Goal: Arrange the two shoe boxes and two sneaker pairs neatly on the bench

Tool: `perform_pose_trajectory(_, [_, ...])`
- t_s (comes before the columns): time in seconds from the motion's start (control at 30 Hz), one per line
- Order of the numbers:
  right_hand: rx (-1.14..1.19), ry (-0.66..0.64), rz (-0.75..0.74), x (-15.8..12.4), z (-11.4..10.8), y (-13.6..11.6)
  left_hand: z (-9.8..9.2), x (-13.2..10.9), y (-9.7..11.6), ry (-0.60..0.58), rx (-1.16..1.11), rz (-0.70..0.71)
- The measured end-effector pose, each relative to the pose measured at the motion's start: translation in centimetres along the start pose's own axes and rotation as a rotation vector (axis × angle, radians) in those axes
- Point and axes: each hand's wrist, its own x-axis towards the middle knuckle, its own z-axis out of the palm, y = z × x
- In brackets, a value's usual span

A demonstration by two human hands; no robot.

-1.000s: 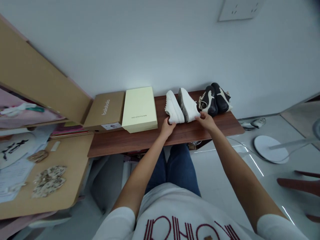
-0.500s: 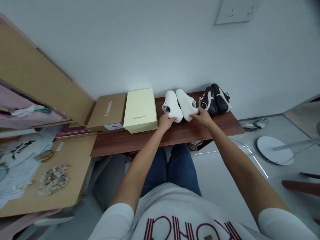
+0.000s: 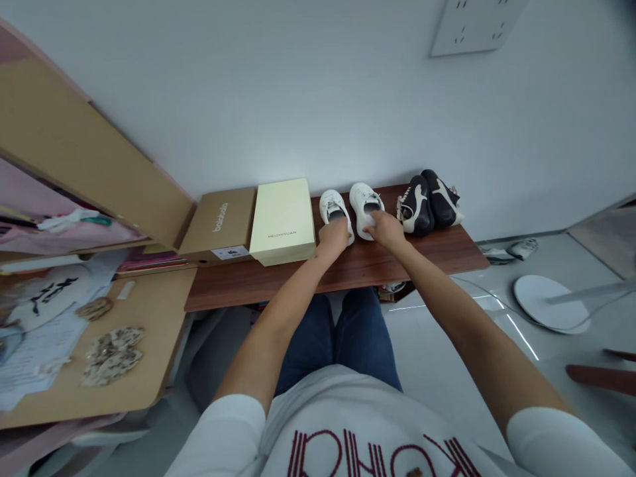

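Two white sneakers stand upright on a dark wooden bench, toes to the wall, a small gap between them. My left hand (image 3: 334,237) is closed on the heel of the left white sneaker (image 3: 330,201). On the heel of the right white sneaker (image 3: 360,196), my right hand (image 3: 385,229) is pinched shut, thumb on the near side. The fingers partly cover both heels. Just left of my left hand lies a pale yellow shoebox (image 3: 283,215) marked MEIZHIYUAN. A pair of black and cream sneakers (image 3: 420,211) rests to the right of my right hand.
A brown balabala box (image 3: 221,218) sits at the left of the bench (image 3: 248,279). Further left stands a desk (image 3: 166,324) with papers and a patterned scrunchie (image 3: 113,354). Shoes (image 3: 521,249) and a round white base (image 3: 549,301) with a cord are on the floor at right.
Both white sneakers have tipped from standing on their side or heel, soles partly hidden, to openings facing up. My hands stayed on their heels. The view shifted slightly.
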Motion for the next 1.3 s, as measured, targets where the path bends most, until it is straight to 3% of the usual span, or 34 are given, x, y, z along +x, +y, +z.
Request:
perform_pose_trajectory(0.2, [-0.084, -0.063, -0.038, 0.3, 0.1, -1.4, 0.3, 0.7, -0.4, 0.015, -0.003, 0.033])
perform_pose_trajectory(0.43, [-0.11, -0.095, -0.03, 0.6, 0.6, -2.2, 0.8, 1.2, -1.2, 0.051, -0.161, -0.008])
perform_pose_trajectory(0.73, [-0.086, -0.153, -0.035, 0.9, 0.5, -3.3, 0.6, 1.4, -1.5, 0.03, -0.019, 0.016])
perform_pose_trajectory(1.3, [-0.121, -0.166, -0.064, 0.1, 0.3, -3.5, 0.9, 1.4, -1.1, -0.01, -0.022, -0.048])
